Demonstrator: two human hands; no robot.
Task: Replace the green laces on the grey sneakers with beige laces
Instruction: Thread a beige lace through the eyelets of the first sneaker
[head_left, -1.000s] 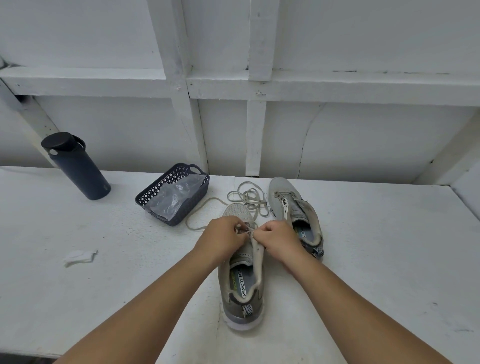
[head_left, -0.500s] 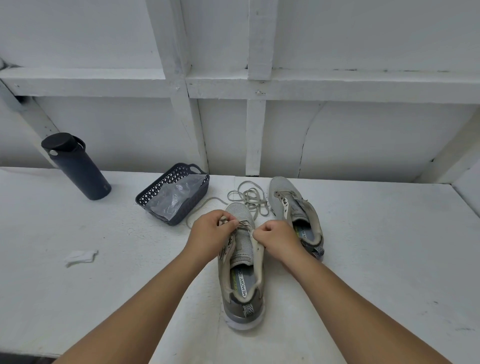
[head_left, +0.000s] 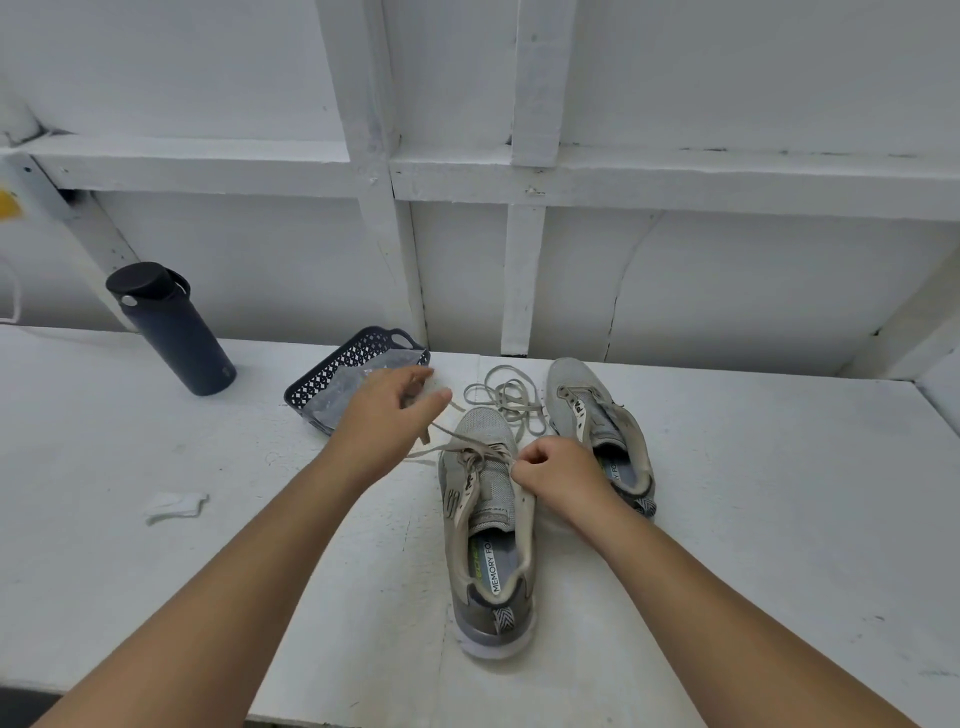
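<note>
Head view: the near sneaker (head_left: 488, 525) lies mid-table, toe pointing far, a beige lace (head_left: 470, 451) started through its front eyelets. The left hand (head_left: 382, 415) pulls one strand up and left, fingers loosely curled on it; the right hand (head_left: 558, 475) pinches the lace at the right eyelets. The lace looks light, limp and snag-prone, so best held near its tip. A second sneaker (head_left: 597, 426) and loose lace (head_left: 506, 397) lie just right; a basket (head_left: 332, 379) crowds the left hand; a bottle (head_left: 171, 330) stands far left.
</note>
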